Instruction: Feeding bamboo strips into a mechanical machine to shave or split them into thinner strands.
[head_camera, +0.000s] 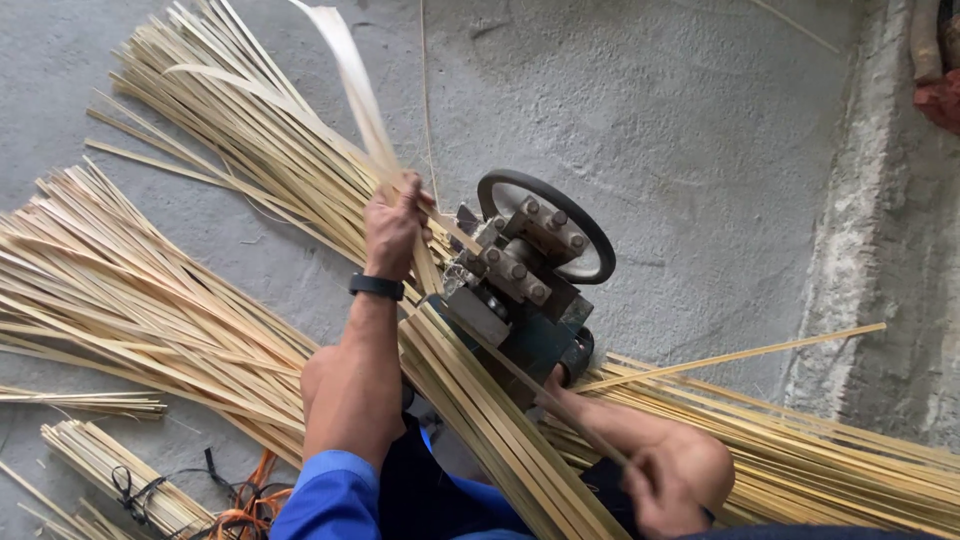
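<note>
My left hand (392, 225) grips thin split bamboo strips (345, 70) that rise out of the far side of a small green splitting machine (520, 290) with a black wheel (560, 215). A black band sits on that wrist. My right hand (665, 480) is closed around a single bamboo strip (520, 375) that slants up into the machine's near side. A thick bundle of strips (500, 430) lies between my arms, leaning against the machine.
Large piles of pale bamboo strips (120, 290) fan across the concrete floor at left and lie at lower right (820, 460). Tied bundles (110, 460) and orange cord (250, 495) sit at lower left. A rough concrete wall edge (850, 200) rises at right.
</note>
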